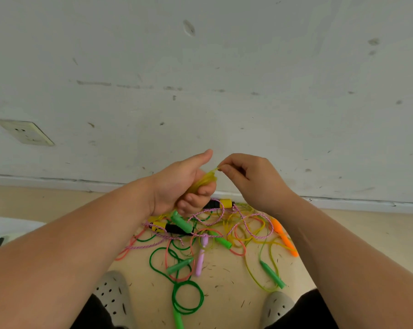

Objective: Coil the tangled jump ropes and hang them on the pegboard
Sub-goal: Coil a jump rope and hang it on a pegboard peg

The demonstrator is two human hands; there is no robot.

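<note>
My left hand [179, 184] grips a small bundle of yellow-green jump rope [204, 180] in its fist, thumb sticking up. My right hand [246, 176] pinches a loop of the same rope just right of the bundle, at chest height above the floor. Below them lies a tangled pile of jump ropes [215, 233]: a dark green rope [186, 298], a pink-and-white twisted rope [224, 214], orange handles [283, 236], green handles [272, 274], a lilac handle [200, 260] and yellow-black handles [221, 203]. No pegboard is in view.
A scuffed white wall [200, 79] rises right behind the pile, with a wall socket [26, 132] at the left. My two grey perforated shoes [113, 295] stand at the bottom, either side of the pile on the beige floor.
</note>
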